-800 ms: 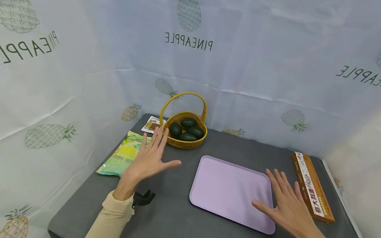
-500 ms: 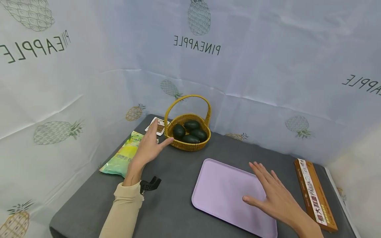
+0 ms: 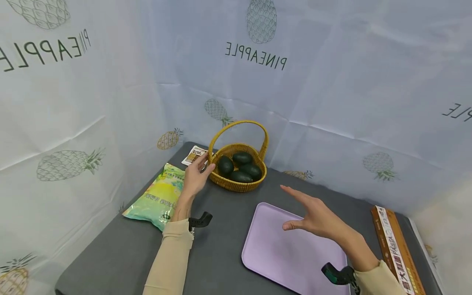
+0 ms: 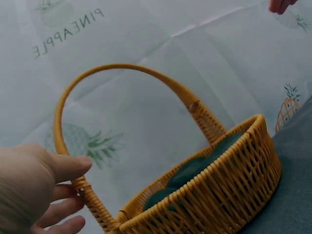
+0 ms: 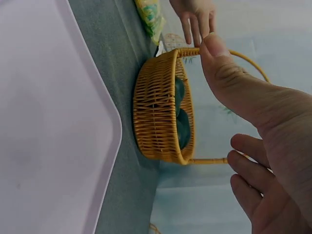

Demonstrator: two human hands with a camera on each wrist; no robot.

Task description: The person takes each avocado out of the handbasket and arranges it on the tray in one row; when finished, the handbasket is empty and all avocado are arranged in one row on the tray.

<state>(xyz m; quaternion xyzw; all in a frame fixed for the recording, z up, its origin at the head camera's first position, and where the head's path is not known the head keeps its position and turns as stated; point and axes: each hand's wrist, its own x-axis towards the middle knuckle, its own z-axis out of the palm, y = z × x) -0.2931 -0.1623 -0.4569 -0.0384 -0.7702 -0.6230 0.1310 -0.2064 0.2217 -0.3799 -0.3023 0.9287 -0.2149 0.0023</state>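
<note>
My left hand (image 3: 195, 178) is nearer, at the left leg of the basket (image 3: 236, 186)'s handle (image 3: 241, 122); whether it grips, I cannot tell; the arch runs left to right; my right hand (image 3: 324, 215), spread wide above the tray (image 3: 265, 246), has the basket ahead-left; 4 dark fruits (image 3: 241, 177) inside; bag (image 3: 155, 200) beside my left wrist.

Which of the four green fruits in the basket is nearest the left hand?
The leftmost fruit in the head view, close to the left hand; the other three fruits lie farther right.
</note>
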